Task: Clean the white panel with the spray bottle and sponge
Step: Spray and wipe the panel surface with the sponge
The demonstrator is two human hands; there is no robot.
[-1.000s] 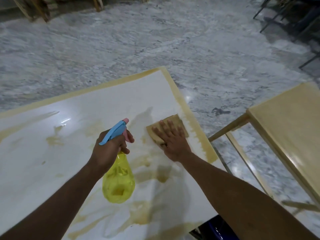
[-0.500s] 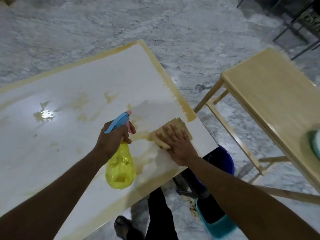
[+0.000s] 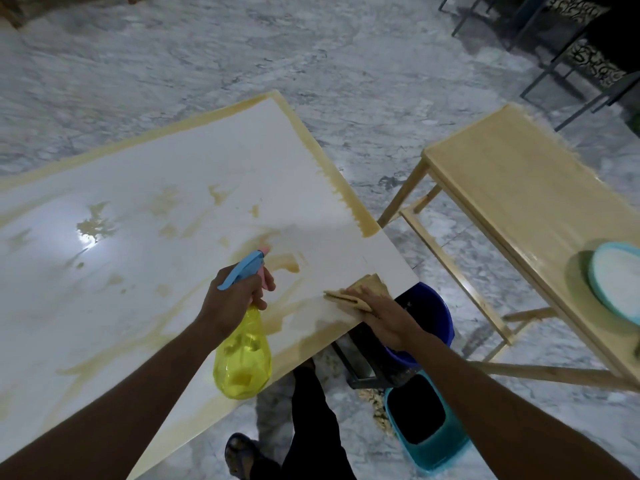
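The white panel (image 3: 180,188) fills the left half of the view, smeared with yellowish-brown streaks and edged in the same colour. My left hand (image 3: 232,299) grips the neck of a yellow spray bottle (image 3: 242,358) with a blue trigger head, held above the panel's near edge. A tan sponge (image 3: 356,289) lies flat at the panel's near right corner. My right hand (image 3: 384,313) presses on it, fingers covering its near part.
A light wooden table (image 3: 519,188) stands to the right with a teal-rimmed dish (image 3: 613,282) on it. Under the panel's corner are a blue bucket (image 3: 436,306) and a teal bin (image 3: 429,441). My leg and sandalled foot (image 3: 242,452) show on the marble floor.
My right hand has dragged the sponge toward me and rightward, down to the panel's near right corner. The bottle in my left hand stays about where it was. The camera tilted down.
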